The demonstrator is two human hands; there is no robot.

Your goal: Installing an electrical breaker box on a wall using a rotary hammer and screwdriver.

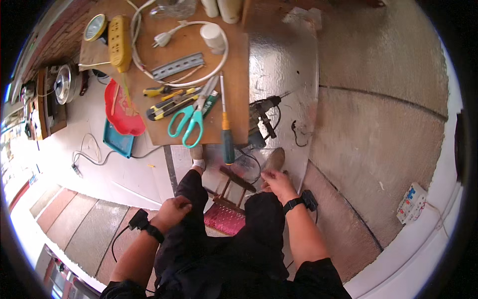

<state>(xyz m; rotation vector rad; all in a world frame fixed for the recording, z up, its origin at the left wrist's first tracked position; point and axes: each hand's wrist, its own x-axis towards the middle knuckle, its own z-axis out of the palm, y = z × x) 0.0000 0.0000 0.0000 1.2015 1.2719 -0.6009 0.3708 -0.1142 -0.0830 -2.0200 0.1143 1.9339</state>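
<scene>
The head view showed the left hand (172, 211) at the left knee of the black trousers (191, 187), its fingers curled loosely inward; whether they pressed on something, I could not tell. The right hand (279, 183) was near the right knee, thumb and fingers drawn close together. This area was small and not sharp, so perhaps a thin thing was between the fingertips, but I could not tell. The brown wooden frame with crossbars (238, 180) was just to the left of the right hand, beside a pink perforated surface (225, 219). Ahead of both hands, on a brown wooden table (238, 60), lay a screwdriver with green and orange handle (227, 144) and turquoise-handled metal scissors (199, 106).
</scene>
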